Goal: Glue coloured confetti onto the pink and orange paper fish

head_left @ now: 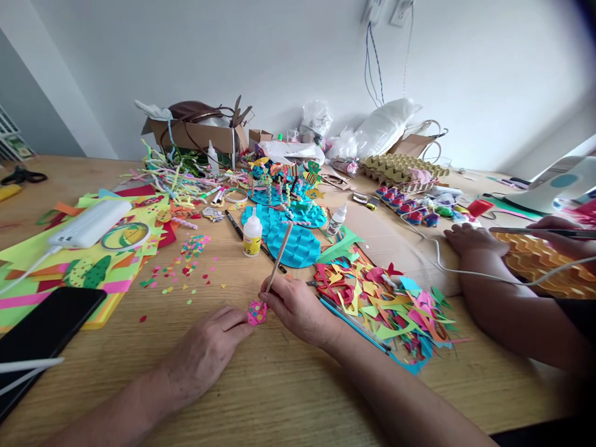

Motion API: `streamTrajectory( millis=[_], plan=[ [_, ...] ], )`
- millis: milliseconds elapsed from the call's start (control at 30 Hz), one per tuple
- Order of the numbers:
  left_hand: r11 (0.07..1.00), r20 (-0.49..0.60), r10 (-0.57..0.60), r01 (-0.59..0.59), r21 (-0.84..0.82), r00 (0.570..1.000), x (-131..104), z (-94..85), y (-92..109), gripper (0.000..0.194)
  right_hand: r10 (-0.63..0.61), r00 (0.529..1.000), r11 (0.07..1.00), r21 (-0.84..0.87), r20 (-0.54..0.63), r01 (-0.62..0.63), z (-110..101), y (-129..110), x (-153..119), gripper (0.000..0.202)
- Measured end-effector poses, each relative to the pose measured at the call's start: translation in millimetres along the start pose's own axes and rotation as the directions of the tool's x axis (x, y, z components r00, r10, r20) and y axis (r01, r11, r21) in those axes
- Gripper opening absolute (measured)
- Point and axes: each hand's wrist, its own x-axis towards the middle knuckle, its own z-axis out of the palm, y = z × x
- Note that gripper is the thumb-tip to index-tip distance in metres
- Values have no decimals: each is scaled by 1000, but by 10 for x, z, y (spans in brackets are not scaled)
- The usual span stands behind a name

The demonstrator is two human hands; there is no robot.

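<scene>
A small pink paper cut-out with coloured dots (256,313) lies on the wooden table (261,385) in front of me. My left hand (207,347) has its fingers pressed together at the cut-out's left edge, holding it. In my right hand (298,307) is a slim wooden stick (280,257), gripped like a pen and tilted. Its lower end is near the cut-out's upper right side, partly behind my fingers. Paper dots (186,267) are scattered beyond my left hand. A glue bottle (252,234) stands upright behind the cut-out, beside a blue painted egg-carton piece (293,244).
Colourful paper scraps (372,298) and blue pencils (349,320) lie right of my right hand. A black phone (51,341) and paper sheets (28,261) are at left. Another person's arm (488,304) rests at right, near an orange egg tray (535,267). A white cable (440,254) crosses there.
</scene>
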Motion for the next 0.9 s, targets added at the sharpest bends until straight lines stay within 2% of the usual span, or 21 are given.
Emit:
streamTrajectory(
  millis=[433, 600, 800, 900],
  plan=[
    [1000, 14, 12, -13, 18, 1000, -7, 3, -5, 29, -37, 999, 999, -7, 26, 37, 71, 39, 16, 15],
    [1000, -32, 21, -21, 13, 999, -7, 25, -20, 29, -55, 998, 998, 38, -4, 55, 76, 63, 27, 16],
    [1000, 22, -6, 6, 10, 1000, -14, 22, -25, 29, -28, 991, 989, 139, -130, 46, -20, 34, 13, 10],
    [1000, 33, -11, 10, 14, 999, -19, 25, -29, 28, -24, 995, 992, 120, -93, 35, -33, 31, 11, 9]
  ],
)
